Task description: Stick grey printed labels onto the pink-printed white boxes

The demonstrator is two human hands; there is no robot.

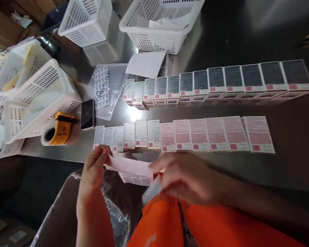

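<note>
My left hand (pixel 95 161) pinches the left end of a white sheet (pixel 131 166) between thumb and fingers. Below it shows a part with a printed grid (pixel 135 179), like a sheet of stickers. My right hand (pixel 182 176) is smeared by motion, its fingertips at the sheet's right end. A pale, blurred flat object (pixel 152 191) sticks out from its fingers; its kind is unclear. Just beyond my hands stands a row of small printed boxes (pixel 141 133), white on the left and pink-and-white (pixel 215 133) on the right. A second row of dark-topped boxes (pixel 216 82) lies farther back.
White perforated baskets (pixel 154 43) stand at the back and left. A phone (pixel 88 114), a yellow tape dispenser (pixel 61 129) and a sticker sheet (pixel 102 87) on a clear bag (pixel 115 91) lie on the metal table's left side. A plastic-lined container (pixel 67 209) sits below the table edge.
</note>
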